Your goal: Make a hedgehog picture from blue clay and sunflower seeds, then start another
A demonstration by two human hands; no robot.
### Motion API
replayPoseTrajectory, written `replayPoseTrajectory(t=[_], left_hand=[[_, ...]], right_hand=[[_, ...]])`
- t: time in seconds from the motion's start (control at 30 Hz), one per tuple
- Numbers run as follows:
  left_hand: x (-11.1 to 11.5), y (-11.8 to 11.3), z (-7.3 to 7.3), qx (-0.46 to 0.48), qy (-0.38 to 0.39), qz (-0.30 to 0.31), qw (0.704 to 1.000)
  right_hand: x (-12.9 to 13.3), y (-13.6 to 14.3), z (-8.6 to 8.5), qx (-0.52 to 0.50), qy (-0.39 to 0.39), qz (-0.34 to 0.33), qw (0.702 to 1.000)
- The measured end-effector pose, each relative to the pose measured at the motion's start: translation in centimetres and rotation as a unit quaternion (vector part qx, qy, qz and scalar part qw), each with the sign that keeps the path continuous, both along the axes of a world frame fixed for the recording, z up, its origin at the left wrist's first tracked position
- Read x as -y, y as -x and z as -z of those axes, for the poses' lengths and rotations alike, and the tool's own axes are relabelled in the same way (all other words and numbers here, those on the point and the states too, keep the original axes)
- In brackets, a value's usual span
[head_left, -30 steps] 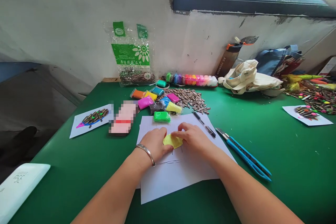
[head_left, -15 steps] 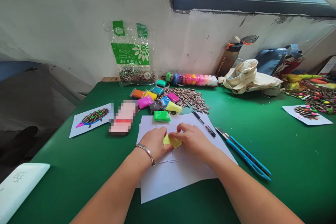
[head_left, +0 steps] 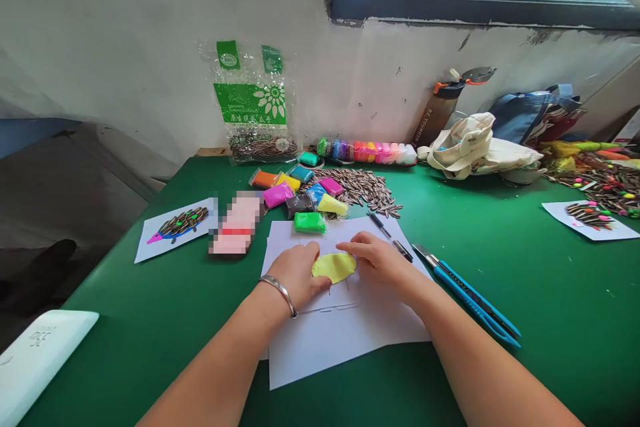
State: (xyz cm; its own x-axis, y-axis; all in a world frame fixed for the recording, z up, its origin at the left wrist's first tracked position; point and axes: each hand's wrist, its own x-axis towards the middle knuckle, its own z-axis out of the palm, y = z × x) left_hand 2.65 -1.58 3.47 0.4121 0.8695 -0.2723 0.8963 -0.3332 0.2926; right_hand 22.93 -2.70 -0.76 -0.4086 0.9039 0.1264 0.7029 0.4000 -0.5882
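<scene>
A flattened oval of yellow modelling clay point(head_left: 334, 268) lies on white paper point(head_left: 325, 360), on which thin pen lines show below the clay. My left hand point(head_left: 295, 272), wearing a silver bangle, steadies the oval's left end between thumb and fingers. My right hand point(head_left: 376, 259) reaches in from the other side. Its index finger is stretched out to the oval's upper right edge, while the thumb is mostly hidden. A black pen point(head_left: 390, 235) rests on the paper, just beyond my right hand.
Wrapped clay packets point(head_left: 310, 222) and sunflower seeds point(head_left: 367, 187) lie behind the paper. To the right is a blue-handled cutter point(head_left: 470, 297). Hedgehog pictures point(head_left: 176, 230) flank the work. A seed bag point(head_left: 253, 107), bottle point(head_left: 435, 110) and cloth bag point(head_left: 465, 147) stand by the wall.
My right hand has drawn back slightly to the right, uncovering more of the yellow clay. My left hand stays at the clay's left end.
</scene>
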Motion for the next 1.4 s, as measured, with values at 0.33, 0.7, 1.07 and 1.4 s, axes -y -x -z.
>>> replayPoseTrajectory(t=[0.33,0.7,1.07,1.4], left_hand=[[0.7,-0.1,-0.1,0.011,-0.008,0.046,0.999],[1.0,-0.4,-0.3,-0.042,-0.015,0.077,0.996],[1.1,-0.3,-0.2,-0.034,-0.018,0.074,0.997],[0.7,-0.2,0.0,-0.014,-0.012,0.064,0.998]], right_hand=[[-0.2,-0.2,0.2,0.040,-0.012,-0.016,0.999],[-0.6,0.1,0.2,0.119,-0.016,-0.035,0.992],[0.1,-0.8,-1.5,0.005,0.036,-0.008,0.999],[0.5,-1.2,-2.7,0.018,0.066,0.018,0.998]])
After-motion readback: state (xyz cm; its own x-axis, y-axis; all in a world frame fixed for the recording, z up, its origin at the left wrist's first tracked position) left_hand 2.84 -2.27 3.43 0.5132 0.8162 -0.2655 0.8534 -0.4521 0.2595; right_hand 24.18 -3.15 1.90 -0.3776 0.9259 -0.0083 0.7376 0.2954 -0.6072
